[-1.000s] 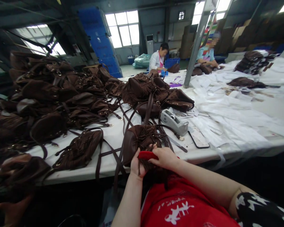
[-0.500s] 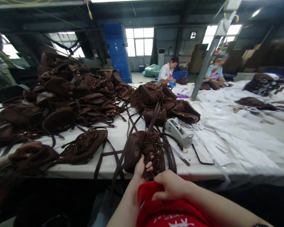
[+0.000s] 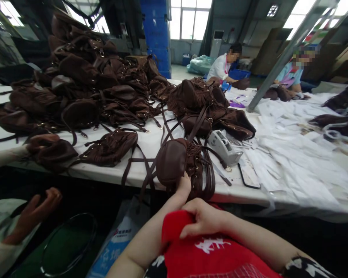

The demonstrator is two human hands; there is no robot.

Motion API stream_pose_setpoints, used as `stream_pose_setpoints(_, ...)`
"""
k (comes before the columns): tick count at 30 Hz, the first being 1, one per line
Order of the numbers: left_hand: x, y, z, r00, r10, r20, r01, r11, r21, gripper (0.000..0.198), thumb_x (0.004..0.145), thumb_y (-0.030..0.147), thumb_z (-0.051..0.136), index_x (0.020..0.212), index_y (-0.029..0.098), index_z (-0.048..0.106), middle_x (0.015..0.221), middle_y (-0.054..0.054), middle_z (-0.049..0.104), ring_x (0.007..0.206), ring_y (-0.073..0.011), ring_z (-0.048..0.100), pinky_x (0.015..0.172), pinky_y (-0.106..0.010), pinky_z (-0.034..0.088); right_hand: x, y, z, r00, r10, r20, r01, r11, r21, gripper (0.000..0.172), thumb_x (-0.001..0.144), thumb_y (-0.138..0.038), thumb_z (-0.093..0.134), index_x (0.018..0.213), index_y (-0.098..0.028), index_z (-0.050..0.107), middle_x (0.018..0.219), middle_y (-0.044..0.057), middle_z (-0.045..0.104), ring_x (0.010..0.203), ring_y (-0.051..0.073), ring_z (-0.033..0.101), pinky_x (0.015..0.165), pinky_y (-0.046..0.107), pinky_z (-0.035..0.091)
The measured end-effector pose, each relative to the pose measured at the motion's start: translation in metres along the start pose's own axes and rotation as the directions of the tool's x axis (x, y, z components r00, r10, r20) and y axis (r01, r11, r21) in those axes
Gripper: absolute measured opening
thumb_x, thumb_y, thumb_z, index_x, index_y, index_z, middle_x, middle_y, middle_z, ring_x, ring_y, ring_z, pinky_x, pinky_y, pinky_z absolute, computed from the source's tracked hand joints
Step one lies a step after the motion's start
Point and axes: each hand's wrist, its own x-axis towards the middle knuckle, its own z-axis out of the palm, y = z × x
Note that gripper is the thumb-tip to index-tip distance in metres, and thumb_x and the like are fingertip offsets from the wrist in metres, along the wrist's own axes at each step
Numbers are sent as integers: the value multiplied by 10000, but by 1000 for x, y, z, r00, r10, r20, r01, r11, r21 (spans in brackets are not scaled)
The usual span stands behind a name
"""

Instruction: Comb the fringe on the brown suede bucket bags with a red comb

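A dark brown drawstring bag (image 3: 171, 160) with gold eyelets and long straps lies at the table's front edge, its smooth oval base facing me. My left hand (image 3: 184, 184) grips it from the near side; most of the fingers are hidden behind the bag. Close to my body, my right hand (image 3: 204, 217) is closed on a fold of my red apron (image 3: 220, 251), which has a white print. Just right of the bag are a grey tape dispenser (image 3: 224, 148), a thin blade-like tool (image 3: 222, 175) and a phone (image 3: 249, 175).
Brown bags are heaped in a tall pile (image 3: 84, 73) at the left and a smaller pile (image 3: 197, 94) ahead. White sheets (image 3: 301, 154) cover the right side. A grey post (image 3: 278, 69) rises there. A co-worker's hands (image 3: 36, 212) are at far left; two people sit across the table.
My left hand has tipped the bag so its base faces me more, and its fingers have gone out of sight. My right hand keeps the apron. The view has tilted down.
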Motion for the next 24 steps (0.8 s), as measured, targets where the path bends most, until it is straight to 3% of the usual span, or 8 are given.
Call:
stream_pose_setpoints(2,-3,4,-1,999,-31,16,31,999,7,169,856,151,475,961,204,596,470,33,494,451,-139,514,502,-224,392,2,-9,-6,998,-61,-10,60,997,-47,396,726,-530,647,777,-137,648,651,-34,571,569,88,478,520,181,363)
stream_pose_setpoints(4,-10,17,-6,995,-86,55,85,996,25,161,869,238,474,903,170,615,513,-8,555,489,-154,545,526,-248,423,9,-7,-20,978,-36,-207,3,987,-159,387,786,-525,585,784,-141,636,672,-15,592,594,102,504,545,193,369)
stream_pose_setpoints(7,-24,40,-17,969,-196,148,191,980,48,290,879,321,436,906,108,630,612,-79,634,584,-196,612,604,-313,482,23,11,-48,850,44,-524,-291,869,-399,380,842,-518,509,774,-160,616,716,23,622,645,139,541,570,225,350)
stream_pose_setpoints(9,-31,51,-21,916,-268,298,274,962,24,380,888,363,390,988,80,624,728,-119,676,714,-233,654,687,-371,505,31,25,-59,820,59,-570,-419,741,-526,380,852,-525,491,779,-171,608,748,41,637,677,158,566,582,237,338)
stream_pose_setpoints(12,-36,55,-19,813,-274,514,337,941,-32,533,896,451,319,1142,50,569,928,-162,687,912,-270,648,808,-433,493,36,37,-56,850,80,-520,-443,644,-624,394,861,-542,465,799,-177,601,787,53,654,698,165,588,586,242,324)
stream_pose_setpoints(14,-37,53,-15,794,-228,563,314,948,-59,591,898,471,296,1235,33,505,1066,-186,653,1021,-276,612,886,-442,462,34,40,-45,878,90,-471,-413,643,-646,405,860,-552,461,793,-177,596,785,51,660,699,165,593,584,244,314)
stream_pose_setpoints(19,-33,59,-6,833,-112,542,206,971,-117,577,913,427,281,1355,70,380,1280,-191,534,1167,-257,526,1012,-440,367,20,32,-17,974,42,-223,-187,708,-681,437,817,-599,493,766,-179,600,751,33,660,639,145,563,550,246,272)
stream_pose_setpoints(24,-38,56,-6,880,-188,435,195,980,28,652,880,537,306,1295,53,437,1199,-218,578,1096,-273,571,934,-447,432,-3,20,-11,998,-54,23,58,820,-569,473,751,-638,546,676,-174,592,651,-8,597,537,94,443,505,234,239)
